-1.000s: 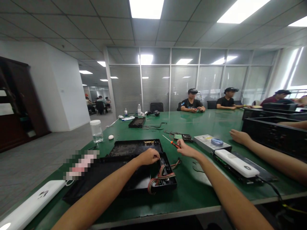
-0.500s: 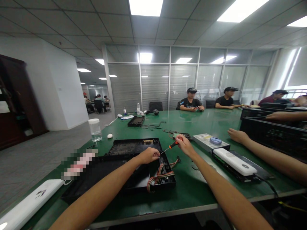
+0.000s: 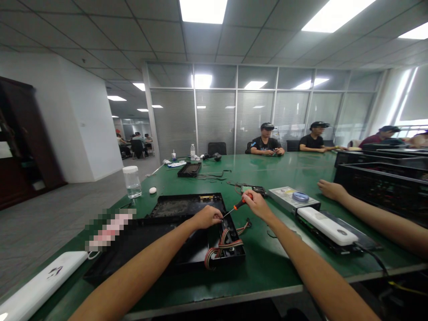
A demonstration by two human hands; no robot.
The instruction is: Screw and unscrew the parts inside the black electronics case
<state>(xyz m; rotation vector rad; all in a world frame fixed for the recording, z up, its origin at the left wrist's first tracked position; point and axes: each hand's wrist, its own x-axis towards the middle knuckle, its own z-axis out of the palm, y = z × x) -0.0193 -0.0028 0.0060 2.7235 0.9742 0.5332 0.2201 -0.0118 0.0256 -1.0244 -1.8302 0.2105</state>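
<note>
An opened black device case lies in front of me on the green table, with a striped ribbon cable spilling from its right end. My left hand rests closed on the case's upper right edge, pinching something I cannot make out. My right hand grips a screwdriver with an orange handle, its shaft slanting down-left so the tip meets my left fingertips. A second black tray-like cover lies just behind the case.
A white box and a silver drive lie to the right, beside a co-worker's hand. Black crates stand at far right. A water bottle stands left, a white device near left. Several people sit across the table.
My right hand picked the screwdriver up off the table, swung it around and brought its tip down to my left fingertips on the case. My left hand stayed put.
</note>
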